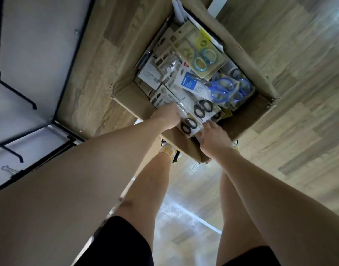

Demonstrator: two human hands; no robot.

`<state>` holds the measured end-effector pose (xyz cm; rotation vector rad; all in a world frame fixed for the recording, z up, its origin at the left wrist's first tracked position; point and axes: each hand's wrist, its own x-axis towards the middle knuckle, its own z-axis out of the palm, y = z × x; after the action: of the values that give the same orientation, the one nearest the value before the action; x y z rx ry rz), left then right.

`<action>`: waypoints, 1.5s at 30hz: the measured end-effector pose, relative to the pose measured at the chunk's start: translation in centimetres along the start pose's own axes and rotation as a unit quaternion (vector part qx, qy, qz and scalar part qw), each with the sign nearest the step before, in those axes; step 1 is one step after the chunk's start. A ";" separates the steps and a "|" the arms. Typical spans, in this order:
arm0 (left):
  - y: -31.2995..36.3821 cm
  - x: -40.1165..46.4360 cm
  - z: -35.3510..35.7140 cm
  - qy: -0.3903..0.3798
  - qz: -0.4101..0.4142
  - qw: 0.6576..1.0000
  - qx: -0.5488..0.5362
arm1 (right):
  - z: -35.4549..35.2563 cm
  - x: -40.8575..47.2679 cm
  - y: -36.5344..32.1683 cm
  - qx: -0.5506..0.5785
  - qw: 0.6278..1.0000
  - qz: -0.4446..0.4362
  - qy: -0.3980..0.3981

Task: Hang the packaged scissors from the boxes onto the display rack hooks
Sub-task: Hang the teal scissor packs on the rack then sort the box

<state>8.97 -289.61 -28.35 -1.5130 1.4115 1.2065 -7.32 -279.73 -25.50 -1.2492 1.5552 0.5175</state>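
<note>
My arms are bare, with no sleeves, watch or rings showing on my left hand [167, 117] or right hand [215, 138]. I wear black shorts [126, 244], and pale socks [167, 150] with orange marks.

An open brown cardboard box [247, 129] sits on the wood-plank floor [291, 116], to the right of a black metal display rack [67, 87]. Inside the box, black-handled packaged scissors [202, 109] lie at its near edge, blue-handled packaged scissors [221, 89] behind them.

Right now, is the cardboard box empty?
No, the cardboard box is full of packaged scissors, and both hands, left and right, reach into it.
</note>
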 end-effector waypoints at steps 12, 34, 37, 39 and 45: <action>-1.9 4.3 -2.0 0.076 -0.065 0.990 -0.099 | -0.3 7.1 -1.0 0.415 0.862 0.278 0.086; -2.2 -2.3 -1.5 0.033 0.055 0.996 0.064 | -4.0 0.6 -0.3 0.352 0.907 0.219 0.077; -1.5 -4.6 -1.4 0.053 0.051 0.991 0.109 | -5.9 -1.3 -0.7 0.278 0.938 0.201 0.045; -0.8 -6.4 -1.3 0.069 0.049 0.989 0.125 | -7.1 -2.6 -1.1 0.250 0.955 0.158 0.028; 1.9 -12.4 -1.6 0.075 0.038 0.992 0.090 | -10.9 -7.7 -1.3 0.262 0.961 0.092 0.000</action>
<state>7.86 -287.60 -15.87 -1.4600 1.6428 0.9968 -11.55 -285.61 -14.21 -0.7041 1.6749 0.1964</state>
